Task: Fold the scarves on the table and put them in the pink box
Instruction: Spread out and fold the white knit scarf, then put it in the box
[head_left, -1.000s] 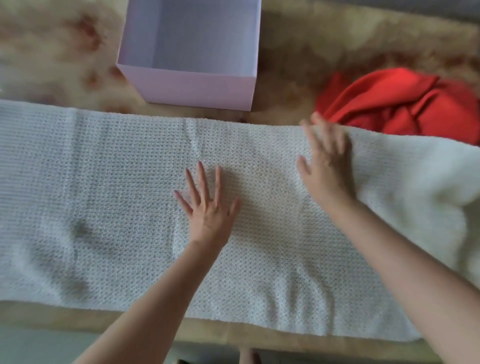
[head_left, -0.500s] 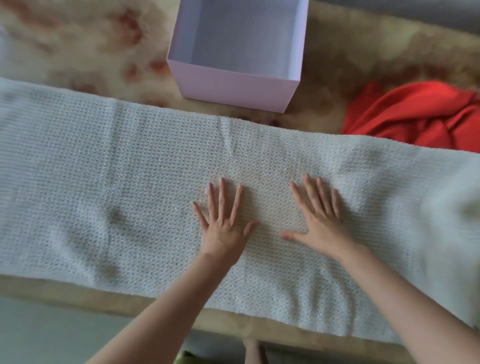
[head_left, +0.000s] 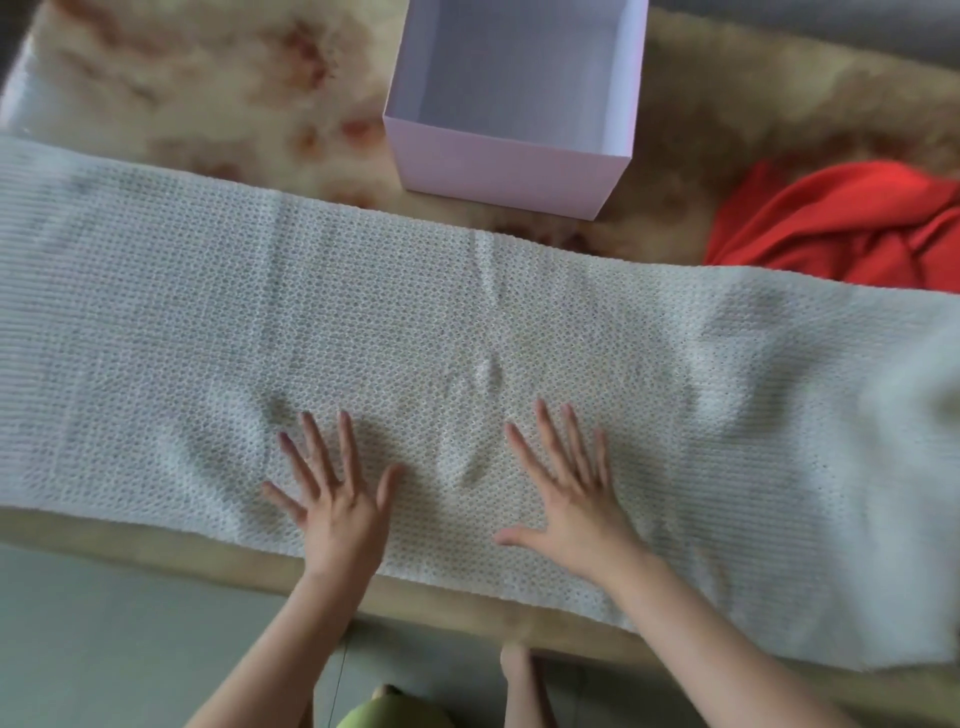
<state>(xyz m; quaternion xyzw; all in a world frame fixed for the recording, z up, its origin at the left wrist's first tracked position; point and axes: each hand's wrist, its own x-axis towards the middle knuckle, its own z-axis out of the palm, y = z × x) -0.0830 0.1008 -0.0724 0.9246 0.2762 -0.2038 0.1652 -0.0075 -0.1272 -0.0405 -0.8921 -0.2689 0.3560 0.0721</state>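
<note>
While both the left hand (head_left: 340, 512) and right hand (head_left: 571, 506) are lying flat with fingers spread, grasping nothing, on the white scarf (head_left: 208, 332) lying before the empty pink box (head_left: 501, 171), its ridge between them is risking a crooked fold.

Under my left hand (head_left: 340, 512) and right hand (head_left: 576, 512) I see scarf (head_left: 363, 322): coarse open knit, matt. Beyond them, box (head_left: 498, 176): smooth matt card. Past the right hand, red scarf (head_left: 841, 223): finer, smoother cloth.

Soft, even daylight, faint shadows, slight motion blur throughout, and wide-angle bending at the edges.
</note>
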